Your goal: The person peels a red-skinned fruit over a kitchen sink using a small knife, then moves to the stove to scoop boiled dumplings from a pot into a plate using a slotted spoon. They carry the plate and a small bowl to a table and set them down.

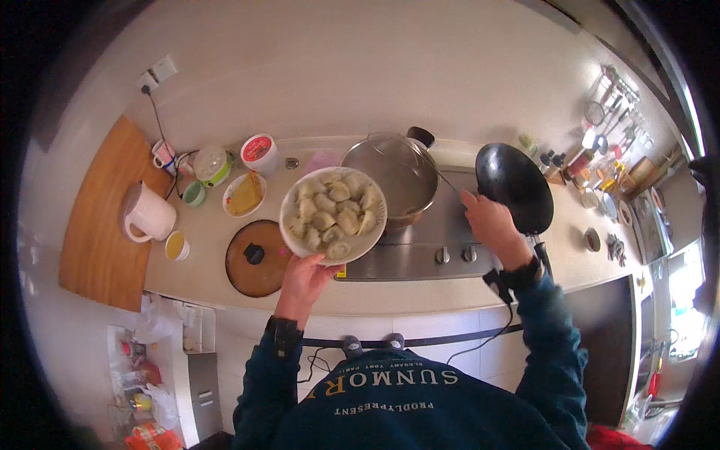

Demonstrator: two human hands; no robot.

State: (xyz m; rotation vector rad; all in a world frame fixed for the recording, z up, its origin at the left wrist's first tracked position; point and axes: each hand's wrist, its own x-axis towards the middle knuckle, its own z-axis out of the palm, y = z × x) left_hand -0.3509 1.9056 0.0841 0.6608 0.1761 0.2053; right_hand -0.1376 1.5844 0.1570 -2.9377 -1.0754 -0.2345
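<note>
My left hand (pixel 304 284) grips the near edge of a white plate (pixel 382 233) piled with dumplings (pixel 337 209). The plate is raised at the left side of the stove and overlaps the rim of a steel pot (pixel 426 203) in my view. Cloudy liquid appears to fill the pot. In my right hand (pixel 494 226) is the thin handle of a wire skimmer (pixel 446 178), whose round head lies over the pot's far side. Whether the head touches the liquid is hard to tell.
A black wok (pixel 514 185) stands right of the pot on the stainless-steel stove (pixel 413 261). Left of the stove lies a glass lid (pixel 242 273). Farther left are a small bowl (pixel 226 208), a tub (pixel 260 153), a white jug (pixel 149 214) and a wooden board (pixel 104 225).
</note>
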